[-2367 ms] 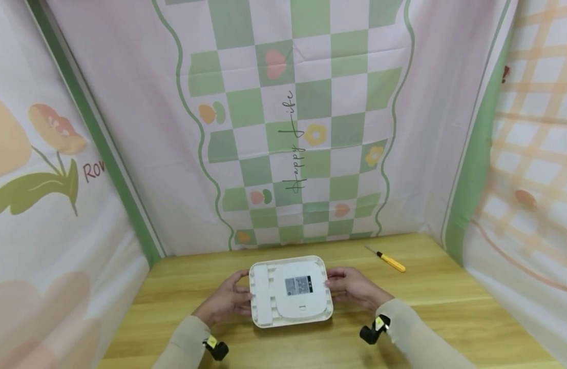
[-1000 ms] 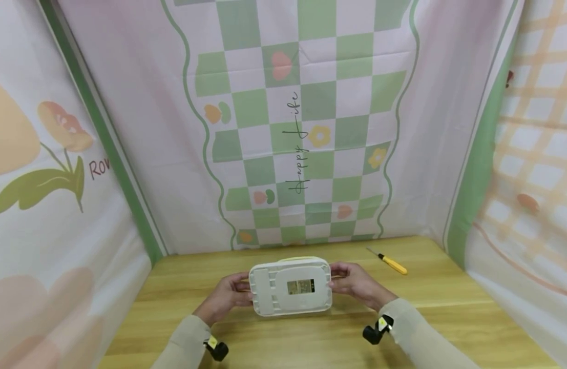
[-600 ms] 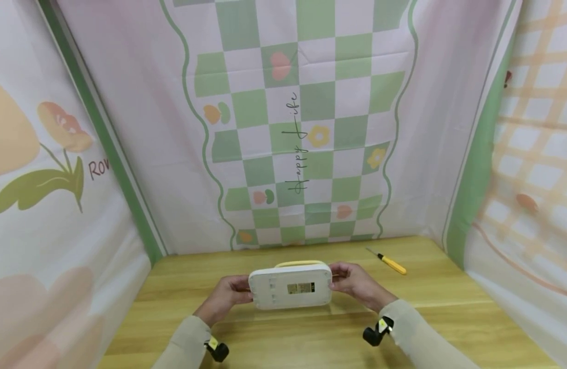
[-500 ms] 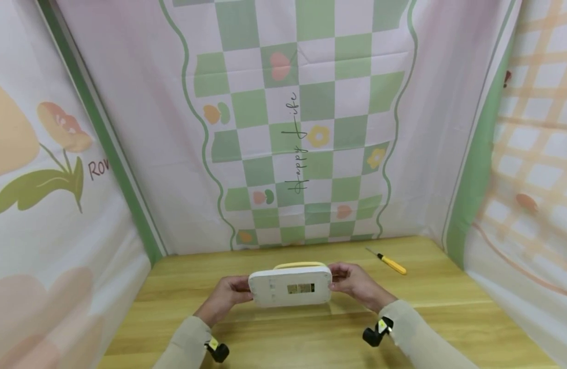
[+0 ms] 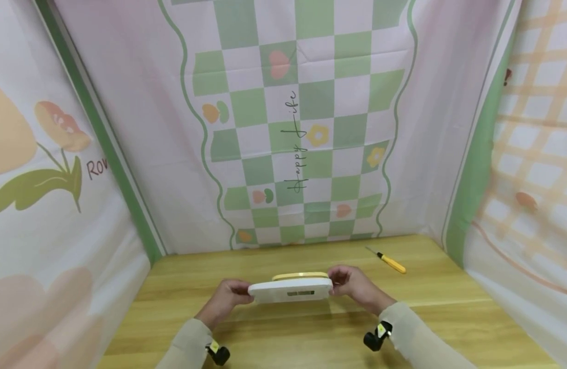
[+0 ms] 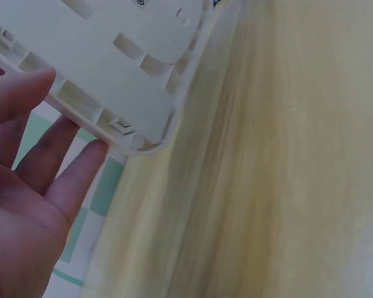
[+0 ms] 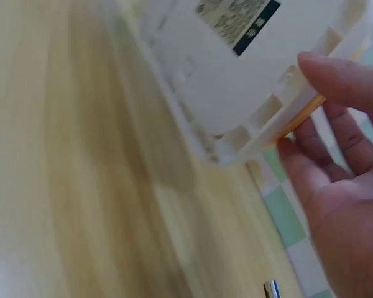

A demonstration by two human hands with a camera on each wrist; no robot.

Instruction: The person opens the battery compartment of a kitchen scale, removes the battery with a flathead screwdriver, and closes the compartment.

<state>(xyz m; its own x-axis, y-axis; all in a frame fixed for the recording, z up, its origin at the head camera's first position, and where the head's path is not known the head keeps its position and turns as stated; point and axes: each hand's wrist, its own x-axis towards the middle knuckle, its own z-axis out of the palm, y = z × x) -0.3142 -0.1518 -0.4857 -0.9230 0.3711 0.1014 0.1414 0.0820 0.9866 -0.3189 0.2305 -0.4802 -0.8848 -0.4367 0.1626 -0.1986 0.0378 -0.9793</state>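
A white plastic device (image 5: 274, 293) with rounded corners is held up over the table, tilted so that its underside shows as a narrow strip. A yellow part (image 5: 299, 276) stands out behind its upper edge. My left hand (image 5: 224, 300) grips the left end, the thumb on the ribbed underside (image 6: 105, 68) and the fingers behind. At the other end, my right hand (image 5: 358, 290) pinches the edge the same way. The right wrist view shows a printed label (image 7: 233, 22) on the underside. The device's far face is hidden.
A screwdriver (image 5: 391, 262) with a yellow and black handle lies at the back right of the wooden table (image 5: 182, 277). Patterned cloth (image 5: 306, 128) hangs behind the table and along both sides. A black wrist camera (image 5: 375, 338) sits at the right sleeve.
The device has tipped steadily from showing its whole underside to a thin strip, its yellow part coming into sight behind. Both hands have kept their grip; the screwdriver has stayed put.
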